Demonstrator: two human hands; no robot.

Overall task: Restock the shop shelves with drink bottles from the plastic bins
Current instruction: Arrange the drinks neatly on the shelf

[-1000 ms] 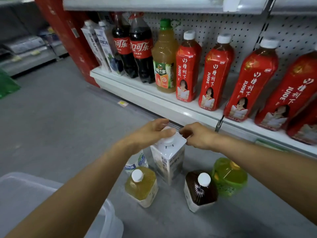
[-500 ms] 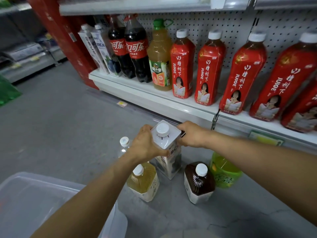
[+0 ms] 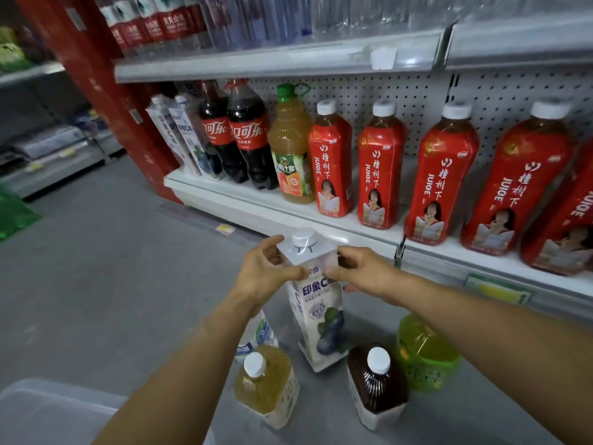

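1. One tall white square blueberry carton (image 3: 321, 319) with a round white cap is held tilted in front of the white metal bottom shelf (image 3: 256, 213), below its front edge and over the grey floor (image 3: 96, 268).
2. Two hands hold it at the top. The left hand (image 3: 264, 274) has its fingers curled round the left shoulder of the carton, thumb across the front. The right hand (image 3: 362, 274) has its fingers closed on the right shoulder.
3. The carton's base is low among four bottles standing on the floor; whether it touches the floor cannot be told.
4. Those four are:
   - one pale-yellow tea bottle (image 3: 263, 383) with a white cap
   - one dark-brown tea bottle (image 3: 377, 387) with a white cap
   - one bright green bottle (image 3: 426, 354)
   - one clear water bottle (image 3: 256, 335) (mostly hidden behind the left forearm)
5. One clear plastic bin (image 3: 48, 412) shows at the lower left corner.
6. On the bottom shelf, from left to right, stand:
   - two white shelf cartons (image 3: 189, 139)
   - two dark cola bottles (image 3: 250, 136) with red labels
   - one cloudy orange juice jug (image 3: 290, 152) with a green cap
   - four red-wrapped juice bottles (image 3: 382, 168) with white caps
   - part of a fifth red one, cut off at the right edge
7. The upper shelf (image 3: 272, 59) carries water bottles, too blurred to count.
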